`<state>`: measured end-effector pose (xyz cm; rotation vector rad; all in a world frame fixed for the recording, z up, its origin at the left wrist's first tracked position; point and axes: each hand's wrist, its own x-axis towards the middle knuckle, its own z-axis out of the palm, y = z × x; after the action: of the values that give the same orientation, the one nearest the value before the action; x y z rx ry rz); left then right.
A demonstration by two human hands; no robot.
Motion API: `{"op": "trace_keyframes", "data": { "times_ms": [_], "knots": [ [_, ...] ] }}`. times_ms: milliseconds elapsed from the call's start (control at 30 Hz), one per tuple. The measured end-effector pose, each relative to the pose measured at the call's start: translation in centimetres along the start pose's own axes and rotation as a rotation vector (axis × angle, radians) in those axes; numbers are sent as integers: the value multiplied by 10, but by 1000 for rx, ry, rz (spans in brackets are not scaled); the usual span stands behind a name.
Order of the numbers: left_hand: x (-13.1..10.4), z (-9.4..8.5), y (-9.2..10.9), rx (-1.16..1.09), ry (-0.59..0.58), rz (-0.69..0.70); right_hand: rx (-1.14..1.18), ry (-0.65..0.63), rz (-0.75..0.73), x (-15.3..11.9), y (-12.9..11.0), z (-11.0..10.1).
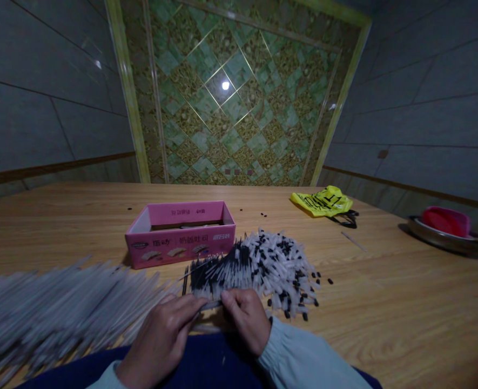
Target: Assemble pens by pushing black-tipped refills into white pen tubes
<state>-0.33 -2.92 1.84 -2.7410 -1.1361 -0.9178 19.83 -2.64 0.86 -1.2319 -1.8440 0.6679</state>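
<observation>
Hands met at the worktop [384, 324] edge: left hand [161, 340] and right hand [247, 319] pinched one thin refill [210, 305] between them, beside the capped pile [263, 267]. Assembly step judged underway; steady alignment needed.

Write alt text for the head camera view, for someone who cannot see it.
A person's left hand and right hand pinch one thin rod at the near edge of a wooden table, between a blurred heap of grey rods and a pile of black-and-white rods. A pink box stands behind.
</observation>
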Motion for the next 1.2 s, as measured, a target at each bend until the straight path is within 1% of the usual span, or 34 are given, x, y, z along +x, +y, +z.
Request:
{"op": "trace_keyframes", "data": {
  "times_ms": [133, 200, 300, 467, 633, 767, 867, 1000, 1067, 1200],
  "knots": [
    [0, 0, -1, 17, 22, -2, 60, 64, -61, 1, 0, -2],
    [0, 0, -1, 23, 16, -4, 58, 55, -56, 1, 1, -2],
    [0, 0, -2, 24, 14, -2, 33, 40, -7, 2, 1, -2],
    [0, 1, -3, 27, 29, 1, 92, 59, -88, 3, -1, -3],
    [-1, 2, -3, 13, 7, -2, 22, 54, -13, 2, -1, -2],
    [-1, 1, -2, 2, 28, -10, 59, 58, -40, 1, -4, -3],
    [0, 0, -1, -16, 35, -7, 29, 47, -41, 1, -1, 0],
    [1, -1, 0, -5, 42, -13, 7, 32, 35, 4, 6, -1],
    [1, -1, -2, 14, 57, -29, -116, 13, 70, 5, 5, -6],
    [-1, 2, -8, 57, 135, -94, -583, -85, 44, 4, -5, -21]
  ]
}}
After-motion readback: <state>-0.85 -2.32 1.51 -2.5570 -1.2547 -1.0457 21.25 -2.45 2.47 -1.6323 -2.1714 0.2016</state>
